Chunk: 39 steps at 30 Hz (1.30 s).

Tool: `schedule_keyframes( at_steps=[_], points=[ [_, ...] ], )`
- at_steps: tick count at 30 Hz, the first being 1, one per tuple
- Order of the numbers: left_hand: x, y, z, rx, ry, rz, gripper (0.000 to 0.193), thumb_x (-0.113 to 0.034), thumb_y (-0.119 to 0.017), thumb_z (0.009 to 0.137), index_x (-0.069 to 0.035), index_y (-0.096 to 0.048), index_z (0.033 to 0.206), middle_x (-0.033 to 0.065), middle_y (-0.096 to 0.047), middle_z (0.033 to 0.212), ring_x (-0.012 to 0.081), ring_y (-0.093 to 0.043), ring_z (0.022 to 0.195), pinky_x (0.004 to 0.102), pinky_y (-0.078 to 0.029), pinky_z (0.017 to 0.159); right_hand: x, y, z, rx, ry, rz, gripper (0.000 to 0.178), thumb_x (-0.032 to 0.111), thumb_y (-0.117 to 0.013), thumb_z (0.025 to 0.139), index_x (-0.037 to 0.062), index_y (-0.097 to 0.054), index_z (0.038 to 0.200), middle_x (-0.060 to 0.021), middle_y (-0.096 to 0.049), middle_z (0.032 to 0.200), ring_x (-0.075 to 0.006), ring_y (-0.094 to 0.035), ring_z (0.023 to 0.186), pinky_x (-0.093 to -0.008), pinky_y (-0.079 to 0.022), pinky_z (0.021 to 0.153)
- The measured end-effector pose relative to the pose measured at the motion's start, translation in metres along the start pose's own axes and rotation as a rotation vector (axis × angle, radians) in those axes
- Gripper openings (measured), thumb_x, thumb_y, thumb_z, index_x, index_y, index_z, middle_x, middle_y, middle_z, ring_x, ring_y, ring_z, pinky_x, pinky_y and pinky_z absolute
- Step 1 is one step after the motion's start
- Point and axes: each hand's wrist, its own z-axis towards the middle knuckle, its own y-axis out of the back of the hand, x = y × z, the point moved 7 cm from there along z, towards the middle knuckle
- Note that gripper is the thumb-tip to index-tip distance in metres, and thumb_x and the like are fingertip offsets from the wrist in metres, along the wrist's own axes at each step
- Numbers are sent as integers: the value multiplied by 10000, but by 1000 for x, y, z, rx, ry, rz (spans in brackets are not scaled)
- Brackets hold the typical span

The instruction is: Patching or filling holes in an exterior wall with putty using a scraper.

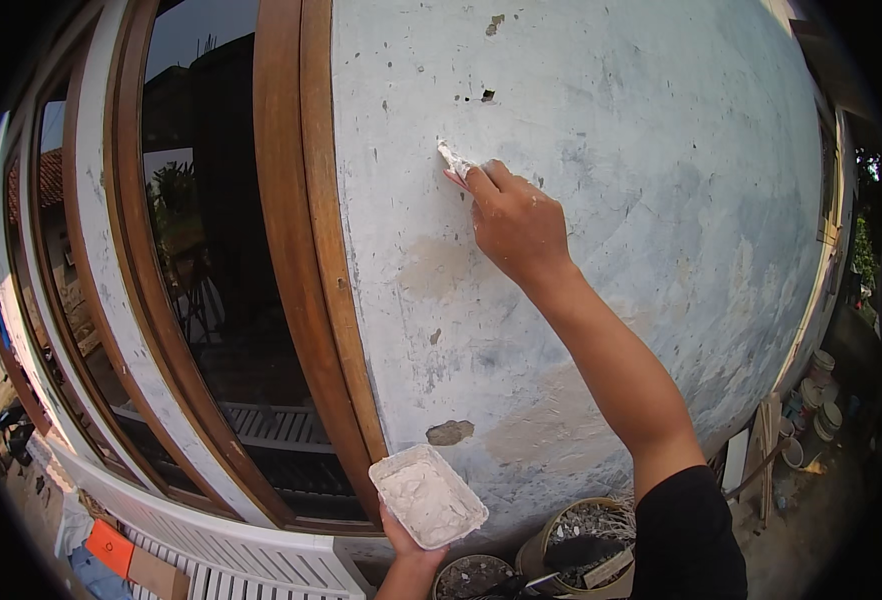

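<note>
My right hand [521, 222] is raised to a pale blue-white wall [611, 130], its fingers closed round a small putty knife [455, 162]. White paste coats the knife, and its tip touches or nearly touches the wall near a small dark chip. Low in front, my left hand [416, 558] holds up a rectangular plastic tub [459, 535] from below. Thick off-white putty [426, 495] fills much of the tub. Pits mark the wall, including a dark hole [488, 96] above the knife and a bare grey patch [450, 432] above the tub.
Left of the wall stands a brown wooden window frame [291, 230] with dark glass. A white slatted bench [231, 560] runs below it, bearing an orange box [110, 547]. A planter [551, 540] sits at the wall's foot. Buckets [826, 415] stand far right.
</note>
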Motion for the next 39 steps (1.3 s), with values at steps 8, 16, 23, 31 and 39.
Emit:
schedule_keyframes(
  at_steps=[8, 16, 23, 31, 39],
  points=[
    [-1, 5, -3, -3, -11, 23, 638, -575, -383, 982, -138, -536, 1421, 99, -616, 1370, 357, -606, 1224, 551, -481, 1042, 21, -14, -1, 116, 84, -94, 130, 68, -659, 860, 107, -643, 983, -67, -649, 986, -223, -704, 781, -356, -575, 608],
    [0, 16, -9, -11, 15, 2, 651, -591, -393, 977, -144, -528, 1431, 97, -608, 1383, 362, -600, 1233, 562, -475, 1045, 19, -4, -5, 198, 216, -86, 121, 91, -642, 901, 102, -657, 1020, -72, -666, 1028, -237, -715, 808, -363, -573, 618],
    [6, 14, -14, -33, 66, 18, 670, -609, -379, 970, -148, -530, 1431, 98, -607, 1385, 366, -591, 1243, 568, -463, 1053, -7, 30, 15, 63, 56, -66, 192, 59, -714, 854, 126, -696, 1033, -12, -670, 954, -201, -692, 756, -328, -576, 607],
    [6, 20, -12, -49, 66, 9, 667, -607, -371, 970, -149, -536, 1425, 98, -612, 1377, 368, -597, 1232, 576, -463, 1047, -1, 1, 15, 81, 178, -143, 211, 56, -665, 897, 147, -713, 1082, -7, -714, 1028, -200, -698, 820, -338, -588, 635],
    [3, 26, -11, -81, 52, -10, 658, -597, -381, 967, -148, -542, 1421, 100, -619, 1365, 369, -605, 1220, 584, -464, 1043, -1, 2, 6, 292, 190, -115, 307, 2, -631, 881, 182, -717, 1114, -10, -728, 1020, -208, -690, 877, -356, -582, 681]
  ],
)
